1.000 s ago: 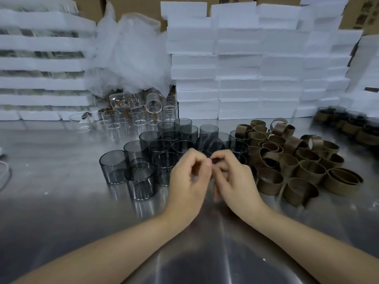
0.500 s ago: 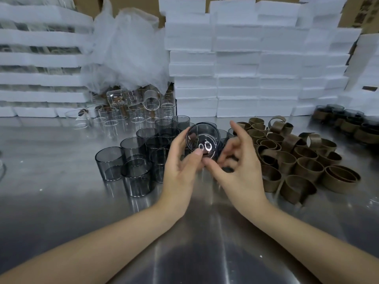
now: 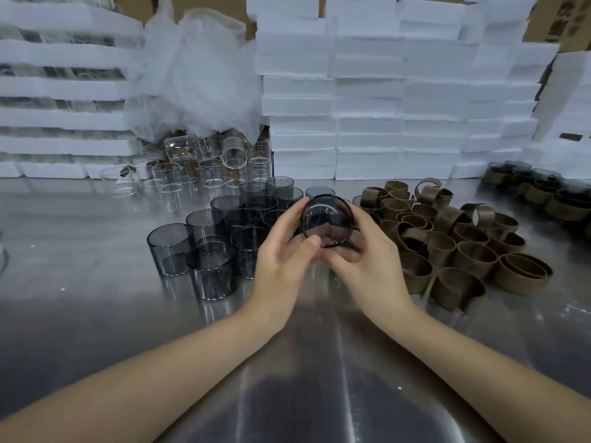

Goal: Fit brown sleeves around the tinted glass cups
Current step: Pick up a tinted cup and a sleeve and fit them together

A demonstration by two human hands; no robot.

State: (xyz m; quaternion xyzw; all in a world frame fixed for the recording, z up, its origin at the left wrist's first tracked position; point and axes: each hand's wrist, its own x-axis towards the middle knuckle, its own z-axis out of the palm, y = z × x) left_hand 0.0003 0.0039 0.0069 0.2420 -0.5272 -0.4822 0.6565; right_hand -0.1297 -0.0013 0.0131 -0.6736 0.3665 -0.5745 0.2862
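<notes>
Surroundings: smoky glass cups standing left, brown sleeves lying right on desk | hands: left hand and right hand are both gripping one tilted tinted cup.

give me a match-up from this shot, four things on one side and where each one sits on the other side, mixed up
Things:
1. held tinted cup
2. loose brown sleeves
3. clear glasses
4. sleeved cups

Places:
a. far right edge of the table
b. gripped between the left hand and right hand
c. back left, below the plastic wrap
d. heaped just right of the hands

Pairs: 1-b, 2-d, 3-c, 4-a
</notes>
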